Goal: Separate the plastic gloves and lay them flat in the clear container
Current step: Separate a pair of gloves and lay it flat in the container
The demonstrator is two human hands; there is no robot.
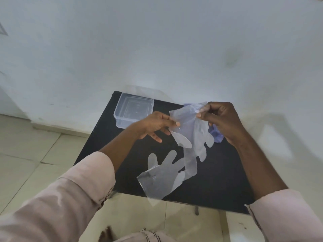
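Here both hands work above a small black table (pixel 97 137) set against a pale wall. The left hand (pixel 153 125) pinches one edge of a plastic glove (pixel 190 135) between thumb and forefinger, its other fingers loosely spread below. The right hand (pixel 222 119) pinches the glove's cuff edge near the top, fingers curled in. The held glove hangs with its fingers pointing down toward the tabletop; whether it is one layer or two stuck together cannot be told.

A second glove (pixel 160 177) lies flat near the table's front edge, its cuff corner jutting just past that edge. A crumpled bluish bunch of plastic (pixel 217 135) lies beside the right hand, partly hidden by it.

The clear container (pixel 133 109) sits open at the table's far left corner, close to the wall, nothing visible inside. Bare tabletop lies between it and the left hand.
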